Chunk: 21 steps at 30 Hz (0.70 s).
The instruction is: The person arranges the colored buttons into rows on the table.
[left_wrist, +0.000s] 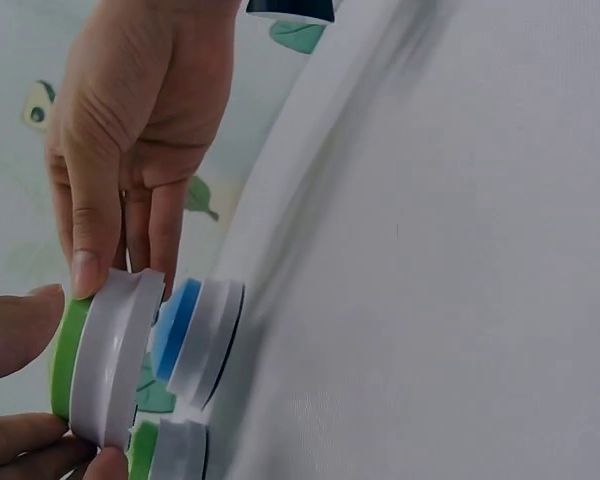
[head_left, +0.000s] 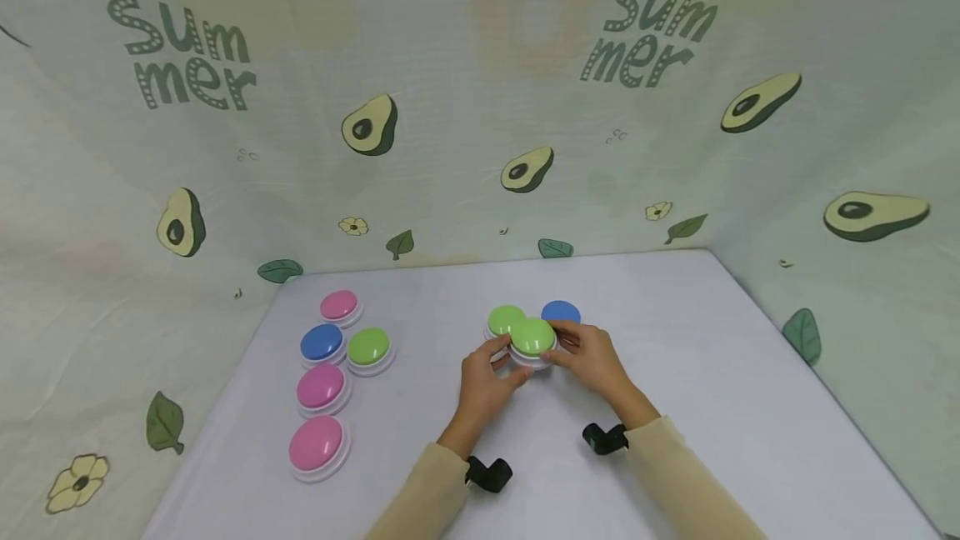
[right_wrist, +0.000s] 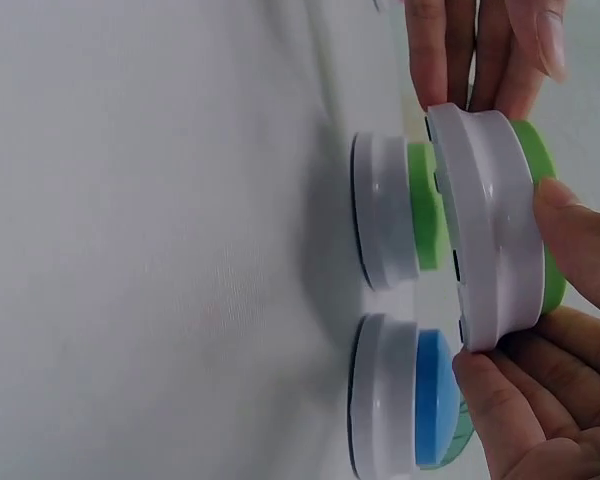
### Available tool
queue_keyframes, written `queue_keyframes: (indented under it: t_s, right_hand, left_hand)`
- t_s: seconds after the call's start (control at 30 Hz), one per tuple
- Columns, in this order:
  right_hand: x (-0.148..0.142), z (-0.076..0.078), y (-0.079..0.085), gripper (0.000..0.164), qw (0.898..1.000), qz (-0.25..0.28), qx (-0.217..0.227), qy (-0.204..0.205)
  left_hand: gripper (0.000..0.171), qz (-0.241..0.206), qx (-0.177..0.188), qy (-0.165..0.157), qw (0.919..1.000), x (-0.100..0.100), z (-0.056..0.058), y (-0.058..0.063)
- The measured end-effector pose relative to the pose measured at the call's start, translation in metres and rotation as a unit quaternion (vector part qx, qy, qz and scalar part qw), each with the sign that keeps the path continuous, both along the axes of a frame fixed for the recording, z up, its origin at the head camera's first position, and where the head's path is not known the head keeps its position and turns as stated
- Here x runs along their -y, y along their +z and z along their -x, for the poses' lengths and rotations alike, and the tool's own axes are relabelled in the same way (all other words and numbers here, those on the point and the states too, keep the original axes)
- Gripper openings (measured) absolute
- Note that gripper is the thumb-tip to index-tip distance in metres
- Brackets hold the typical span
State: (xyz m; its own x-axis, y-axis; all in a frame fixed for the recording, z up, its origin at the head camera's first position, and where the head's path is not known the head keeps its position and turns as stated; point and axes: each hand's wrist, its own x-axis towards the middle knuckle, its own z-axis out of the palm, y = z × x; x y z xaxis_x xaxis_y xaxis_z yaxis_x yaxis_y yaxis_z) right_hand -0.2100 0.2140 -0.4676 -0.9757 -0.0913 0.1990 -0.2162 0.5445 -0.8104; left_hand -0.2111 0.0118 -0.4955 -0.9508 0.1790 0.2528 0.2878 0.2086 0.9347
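Note:
A push button with a green dome and white base (head_left: 532, 337) is held between both hands, raised off the table. My left hand (head_left: 483, 386) grips its left side, and my right hand (head_left: 596, 361) grips the right side. Up close in the right wrist view, the right thumb (right_wrist: 580, 235) lies against the green dome, with fingers along the white base. Just behind the held button stand another green button (head_left: 504, 319) and a blue button (head_left: 561, 311), which the right hand partly overlaps. Both wrist views show the held button tilted on its side, apart from these two.
On the table's left side stand a pink button (head_left: 338, 304), a blue button (head_left: 321, 342), a green button (head_left: 368, 347) and two more pink ones, the nearest (head_left: 315, 444) lowest. The white table (head_left: 735, 407) meets a patterned cloth (head_left: 450, 65) at its back and sides.

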Motion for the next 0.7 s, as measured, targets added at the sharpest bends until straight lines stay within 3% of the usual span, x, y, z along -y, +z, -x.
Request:
queue_keyframes:
  t_s: [0.33,0.7]
  right_hand:
    - [-0.032,-0.001,-0.002,0.060,0.999,-0.037,-0.003,-0.020]
    - [-0.062,0.000,0.003,0.062,0.997,-0.058,0.010,-0.050]
  left_hand:
    - [0.072,-0.022,0.006,-0.054,0.9983,-0.034,0.000,0.002]
    - [0.085,-0.004,0.034,-0.100,0.9944,-0.071,0.000,0.007]
